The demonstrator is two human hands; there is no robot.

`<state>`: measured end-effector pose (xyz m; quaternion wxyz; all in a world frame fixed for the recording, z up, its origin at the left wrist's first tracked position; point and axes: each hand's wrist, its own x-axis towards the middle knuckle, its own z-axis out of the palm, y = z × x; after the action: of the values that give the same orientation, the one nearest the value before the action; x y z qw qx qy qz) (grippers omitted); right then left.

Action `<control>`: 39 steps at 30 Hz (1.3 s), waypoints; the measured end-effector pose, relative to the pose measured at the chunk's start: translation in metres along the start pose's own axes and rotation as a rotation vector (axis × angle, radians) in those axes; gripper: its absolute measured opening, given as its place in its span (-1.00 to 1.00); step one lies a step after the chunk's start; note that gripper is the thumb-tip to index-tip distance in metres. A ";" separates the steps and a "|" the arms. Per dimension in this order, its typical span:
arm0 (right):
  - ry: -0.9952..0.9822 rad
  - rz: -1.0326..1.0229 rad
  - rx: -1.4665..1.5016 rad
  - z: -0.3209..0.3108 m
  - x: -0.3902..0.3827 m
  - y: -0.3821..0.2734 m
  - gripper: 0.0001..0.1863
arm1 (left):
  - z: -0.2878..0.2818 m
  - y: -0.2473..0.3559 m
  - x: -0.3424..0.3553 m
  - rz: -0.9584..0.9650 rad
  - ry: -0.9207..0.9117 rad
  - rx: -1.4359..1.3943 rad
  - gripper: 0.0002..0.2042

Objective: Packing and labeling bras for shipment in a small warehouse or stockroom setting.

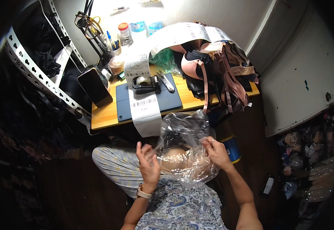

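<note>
A clear plastic bag point(184, 124) hangs over my lap, crinkled and shiny. A beige bra point(176, 159) shows through the film; its cups lie in the lower part of the bag. My right hand point(216, 154) pinches the bag's right side between thumb and fingers. At the bag's left edge is my left hand point(148, 165), fingers apart and slightly blurred, gripping nothing that I can see. A watch with a pale strap point(144, 193) is on my left wrist.
On the wooden desk point(103, 117) lie a blue-grey flat case point(124, 103), a tape dispenser point(144, 83), a utility knife point(167, 83) and a strip of printed labels point(146, 119). Bras point(192, 67) are piled at right. A phone point(94, 86) leans at left; a blue bin point(232, 149) stands below.
</note>
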<state>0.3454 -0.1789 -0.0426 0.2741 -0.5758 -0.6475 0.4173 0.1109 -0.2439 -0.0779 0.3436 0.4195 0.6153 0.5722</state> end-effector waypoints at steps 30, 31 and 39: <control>0.397 -0.316 -0.099 0.098 0.048 0.050 -0.39 | 0.067 0.014 -0.055 0.358 -0.630 0.438 -0.09; 0.472 -0.277 -0.159 0.108 0.053 0.041 -0.38 | 0.070 0.019 -0.057 0.468 -0.573 0.520 -0.12; 0.703 -0.046 -0.303 0.031 0.079 0.082 -0.65 | -0.004 -0.008 -0.032 0.345 -0.476 0.589 -0.22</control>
<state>0.3468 -0.1099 -0.1383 0.4006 -0.7032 -0.5808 0.0878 0.1194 -0.2750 -0.0871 0.2407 0.7175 0.5767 0.3077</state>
